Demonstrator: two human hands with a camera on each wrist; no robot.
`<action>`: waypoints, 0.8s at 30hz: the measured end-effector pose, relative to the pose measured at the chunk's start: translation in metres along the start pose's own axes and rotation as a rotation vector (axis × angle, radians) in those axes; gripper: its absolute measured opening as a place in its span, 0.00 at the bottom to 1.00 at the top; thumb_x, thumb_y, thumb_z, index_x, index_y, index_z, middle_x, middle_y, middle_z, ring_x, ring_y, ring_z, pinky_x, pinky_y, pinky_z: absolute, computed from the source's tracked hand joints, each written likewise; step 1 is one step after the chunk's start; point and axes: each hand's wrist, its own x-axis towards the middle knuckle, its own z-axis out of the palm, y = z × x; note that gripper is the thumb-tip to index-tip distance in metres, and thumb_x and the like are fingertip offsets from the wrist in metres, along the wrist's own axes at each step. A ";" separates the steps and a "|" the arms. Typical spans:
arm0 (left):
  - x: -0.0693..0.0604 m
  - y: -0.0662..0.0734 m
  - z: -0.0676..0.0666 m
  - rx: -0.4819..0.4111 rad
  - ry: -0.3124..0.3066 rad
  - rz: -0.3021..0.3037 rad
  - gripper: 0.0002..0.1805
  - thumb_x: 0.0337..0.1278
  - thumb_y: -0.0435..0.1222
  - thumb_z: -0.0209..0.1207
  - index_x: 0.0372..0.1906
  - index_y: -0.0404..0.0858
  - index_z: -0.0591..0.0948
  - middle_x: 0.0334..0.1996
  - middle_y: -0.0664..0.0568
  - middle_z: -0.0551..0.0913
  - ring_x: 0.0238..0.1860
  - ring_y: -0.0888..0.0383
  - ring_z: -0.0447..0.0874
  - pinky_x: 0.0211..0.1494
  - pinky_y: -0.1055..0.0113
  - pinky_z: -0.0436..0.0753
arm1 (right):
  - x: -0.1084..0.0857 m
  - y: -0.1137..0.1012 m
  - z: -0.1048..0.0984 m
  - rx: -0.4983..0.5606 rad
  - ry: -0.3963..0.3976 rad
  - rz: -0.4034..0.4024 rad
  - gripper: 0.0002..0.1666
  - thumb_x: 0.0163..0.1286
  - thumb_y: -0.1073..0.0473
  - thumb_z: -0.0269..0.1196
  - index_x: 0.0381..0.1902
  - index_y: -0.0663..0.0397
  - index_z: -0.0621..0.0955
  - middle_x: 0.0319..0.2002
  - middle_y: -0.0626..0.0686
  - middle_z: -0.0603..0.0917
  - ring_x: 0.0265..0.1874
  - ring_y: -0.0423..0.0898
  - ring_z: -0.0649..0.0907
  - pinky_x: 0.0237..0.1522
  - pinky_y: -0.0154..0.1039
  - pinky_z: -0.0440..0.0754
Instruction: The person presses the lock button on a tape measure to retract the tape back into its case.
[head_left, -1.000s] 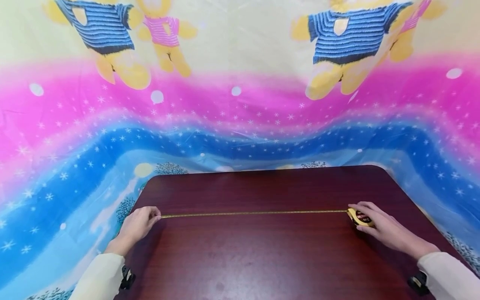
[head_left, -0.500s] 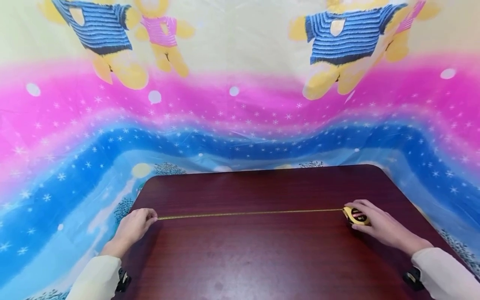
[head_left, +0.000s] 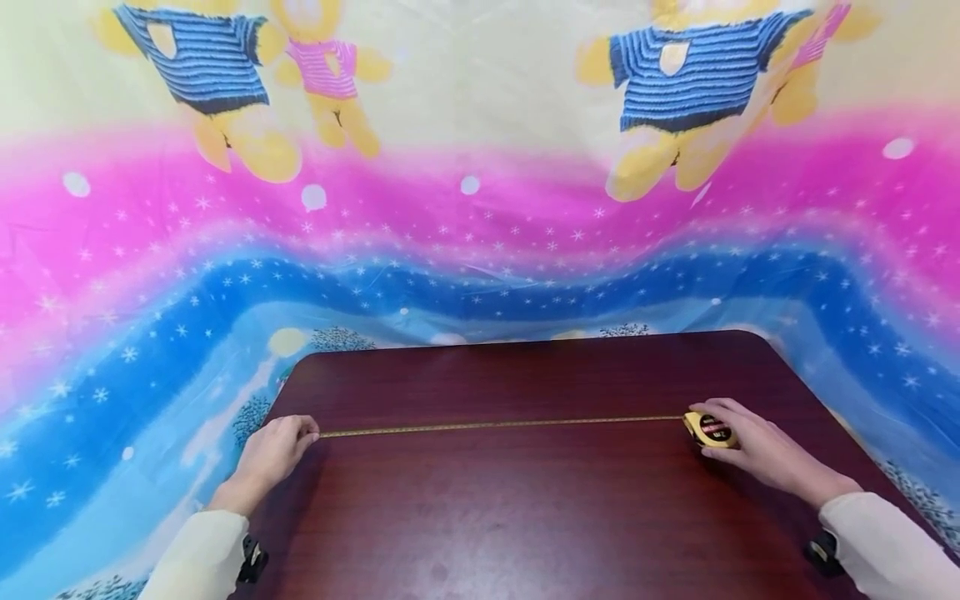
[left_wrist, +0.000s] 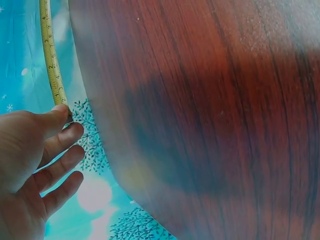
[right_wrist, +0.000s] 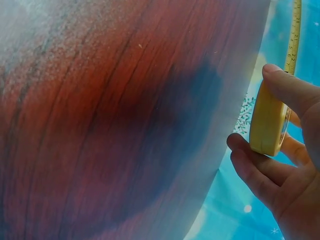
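A yellow and black tape measure (head_left: 710, 430) is gripped in my right hand (head_left: 765, 446), toward the right side of the table. Its yellow blade (head_left: 495, 426) runs out leftward, nearly straight, above the tabletop. At the other end my left hand (head_left: 266, 458) pinches the blade's tip. The left wrist view shows the blade (left_wrist: 52, 60) caught between thumb and index finger, the other fingers loosely bent. In the right wrist view the yellow case (right_wrist: 267, 120) sits between the thumb and the fingers, and the blade (right_wrist: 293, 42) leaves it near the thumb.
A dark red-brown wooden table (head_left: 480, 517) with rounded far corners lies below both hands. Behind and around it hangs a curtain (head_left: 465, 217) printed with bears and snowflakes in pink and blue. A black wrist device (head_left: 253, 558) is strapped under the left sleeve.
My right hand with the tape case has shifted slightly left and up in the head view. The left hand stays nearly in place, still pinching the blade's tip.
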 end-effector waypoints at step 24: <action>0.000 0.007 0.000 -0.025 0.005 0.039 0.04 0.66 0.32 0.62 0.39 0.40 0.87 0.36 0.49 0.89 0.31 0.57 0.83 0.37 0.53 0.83 | 0.006 -0.007 0.001 -0.006 -0.019 -0.008 0.39 0.62 0.53 0.73 0.69 0.53 0.73 0.62 0.61 0.76 0.51 0.54 0.80 0.45 0.52 0.81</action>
